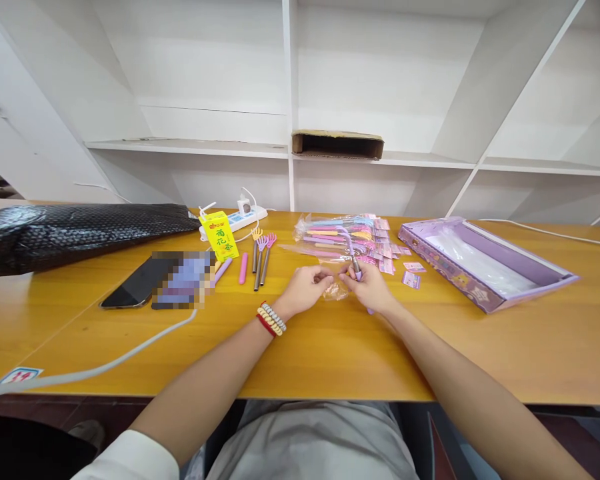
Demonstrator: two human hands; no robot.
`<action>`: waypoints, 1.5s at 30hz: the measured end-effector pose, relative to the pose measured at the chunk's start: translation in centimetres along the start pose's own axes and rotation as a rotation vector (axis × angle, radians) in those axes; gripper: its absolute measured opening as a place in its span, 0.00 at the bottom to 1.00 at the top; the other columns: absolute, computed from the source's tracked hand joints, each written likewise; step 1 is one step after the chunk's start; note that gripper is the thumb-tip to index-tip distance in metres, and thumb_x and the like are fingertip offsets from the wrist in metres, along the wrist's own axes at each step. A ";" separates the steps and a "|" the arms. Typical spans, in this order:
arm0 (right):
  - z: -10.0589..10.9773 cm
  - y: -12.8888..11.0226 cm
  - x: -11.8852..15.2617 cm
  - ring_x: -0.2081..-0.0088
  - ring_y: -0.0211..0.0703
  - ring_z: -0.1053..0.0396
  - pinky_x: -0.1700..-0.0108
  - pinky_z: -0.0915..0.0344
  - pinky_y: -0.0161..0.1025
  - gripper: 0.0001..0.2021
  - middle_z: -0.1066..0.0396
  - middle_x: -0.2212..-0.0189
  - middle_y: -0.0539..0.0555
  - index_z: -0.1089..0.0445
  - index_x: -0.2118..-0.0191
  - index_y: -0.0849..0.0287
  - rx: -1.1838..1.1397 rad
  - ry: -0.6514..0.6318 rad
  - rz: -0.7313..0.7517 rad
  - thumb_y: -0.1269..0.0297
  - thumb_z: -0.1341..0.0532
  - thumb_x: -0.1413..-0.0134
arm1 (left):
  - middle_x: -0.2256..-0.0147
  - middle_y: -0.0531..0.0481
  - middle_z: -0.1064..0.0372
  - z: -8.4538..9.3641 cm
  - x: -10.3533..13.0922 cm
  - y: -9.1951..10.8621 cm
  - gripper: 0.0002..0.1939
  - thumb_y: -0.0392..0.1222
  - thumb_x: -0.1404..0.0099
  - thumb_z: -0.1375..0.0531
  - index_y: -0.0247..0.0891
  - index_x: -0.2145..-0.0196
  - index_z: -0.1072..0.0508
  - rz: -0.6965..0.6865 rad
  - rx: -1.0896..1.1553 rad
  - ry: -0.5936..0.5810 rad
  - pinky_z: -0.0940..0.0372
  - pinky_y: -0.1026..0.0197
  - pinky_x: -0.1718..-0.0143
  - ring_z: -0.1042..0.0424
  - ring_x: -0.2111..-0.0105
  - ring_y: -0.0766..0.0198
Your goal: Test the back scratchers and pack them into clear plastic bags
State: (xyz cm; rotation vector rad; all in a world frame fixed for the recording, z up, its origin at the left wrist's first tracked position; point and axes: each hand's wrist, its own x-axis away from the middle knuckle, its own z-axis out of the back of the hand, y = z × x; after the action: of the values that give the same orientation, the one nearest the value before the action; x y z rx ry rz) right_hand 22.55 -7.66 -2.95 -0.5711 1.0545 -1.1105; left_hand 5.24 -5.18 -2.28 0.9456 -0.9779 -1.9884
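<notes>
Over the table's middle, my left hand is closed, pinching a crinkled clear plastic bag. My right hand is closed around a purple back scratcher, whose metal shaft points up and away; its fingertips also meet the bag. Just beyond both hands lies a pile of bagged back scratchers in several colours. To the left of my left hand, loose metal shafts with yellow, purple and pink claw heads lie side by side, near a pink handle.
At right stands an open purple display box, with small printed cards beside it. Leftward are phones, a yellow packet, a power strip, a white cable and a black-wrapped bundle. Shelving holds a cardboard box.
</notes>
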 end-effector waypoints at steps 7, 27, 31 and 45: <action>0.4 -0.7 0.5 0.79 0.34 0.49 0.74 0.52 0.34 0.15 0.45 0.82 0.47 0.49 0.76 0.58 0.355 -0.032 0.091 0.55 0.45 0.48 | 0.76 0.48 0.31 0.8 -0.6 -0.2 0.12 0.46 0.47 0.39 0.33 0.71 0.27 0.046 0.305 0.156 0.37 0.63 0.73 0.33 0.76 0.66; 2.5 0.3 0.0 0.76 0.35 0.48 0.72 0.53 0.35 0.18 0.44 0.80 0.47 0.46 0.77 0.59 0.363 -0.253 0.072 0.52 0.53 0.42 | 0.72 0.47 0.29 2.0 -1.2 0.3 0.13 0.44 0.49 0.36 0.32 0.71 0.31 0.223 0.858 0.438 0.31 0.60 0.69 0.28 0.73 0.64; 2.5 0.4 0.0 0.77 0.34 0.48 0.73 0.53 0.34 0.19 0.44 0.80 0.47 0.44 0.77 0.60 0.360 -0.265 0.064 0.51 0.52 0.43 | 0.72 0.46 0.28 2.1 -1.1 0.5 0.12 0.43 0.48 0.37 0.32 0.70 0.31 0.216 0.889 0.413 0.31 0.60 0.67 0.27 0.71 0.64; 2.8 0.7 -0.4 0.76 0.35 0.46 0.74 0.54 0.35 0.20 0.41 0.80 0.49 0.39 0.77 0.61 0.431 -0.171 0.070 0.50 0.50 0.44 | 0.70 0.40 0.27 2.3 -1.0 0.5 0.23 0.56 0.40 0.48 0.30 0.70 0.30 0.235 0.991 0.275 0.31 0.57 0.66 0.27 0.68 0.58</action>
State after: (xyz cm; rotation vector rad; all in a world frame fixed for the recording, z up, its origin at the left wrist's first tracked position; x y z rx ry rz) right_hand 25.30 -7.30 -2.17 -0.2760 0.6548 -1.1614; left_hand 3.97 -3.83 -0.56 1.4663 -1.8466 -1.0719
